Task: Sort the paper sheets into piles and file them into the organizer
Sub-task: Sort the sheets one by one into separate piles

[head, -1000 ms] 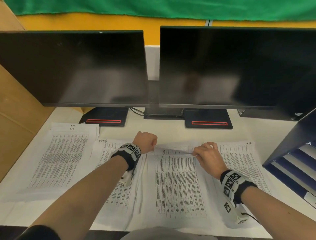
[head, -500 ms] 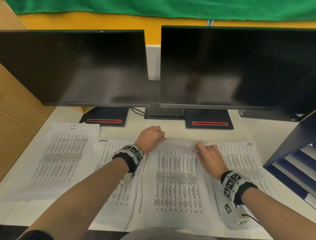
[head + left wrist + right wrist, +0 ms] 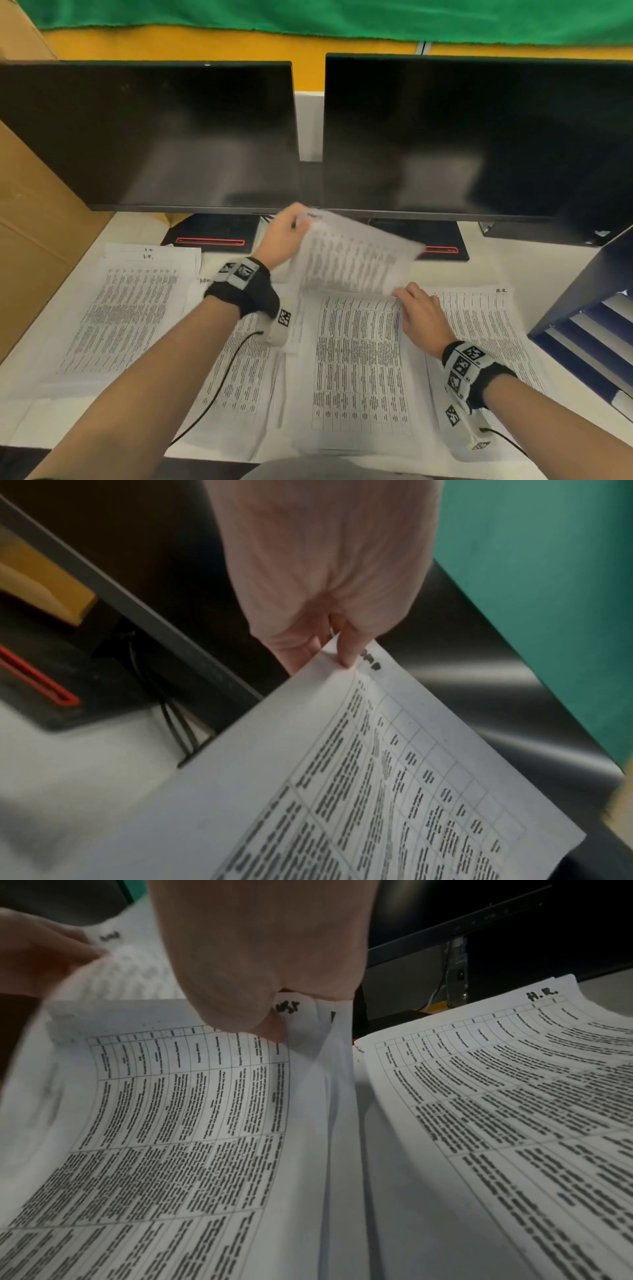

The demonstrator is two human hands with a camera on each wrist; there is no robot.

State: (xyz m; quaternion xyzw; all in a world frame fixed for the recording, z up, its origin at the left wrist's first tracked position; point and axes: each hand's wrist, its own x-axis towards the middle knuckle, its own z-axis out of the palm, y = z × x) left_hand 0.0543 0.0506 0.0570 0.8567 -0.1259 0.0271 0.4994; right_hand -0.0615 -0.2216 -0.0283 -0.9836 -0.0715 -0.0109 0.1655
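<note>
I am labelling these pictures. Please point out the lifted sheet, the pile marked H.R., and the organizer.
lifted sheet (image 3: 352, 255), head view, middle of its printed face.
pile marked H.R. (image 3: 514, 1096), right wrist view, printed table of the top page.
organizer (image 3: 582, 291), head view, its dark side wall.

A white desk (image 3: 513, 270) carries four piles of printed sheets laid side by side along its near half: a far-left pile (image 3: 133, 308), a second pile (image 3: 239, 370) overlapping its right edge, a middle pile (image 3: 359, 370), and a right pile (image 3: 479, 329) marked "H.R." at its top corner. Along the far edge stand two black monitor bases (image 3: 212, 236) with red strips, with dark cables between them. At the right edge sits a dark blue tiered organizer (image 3: 589, 308).
</note>
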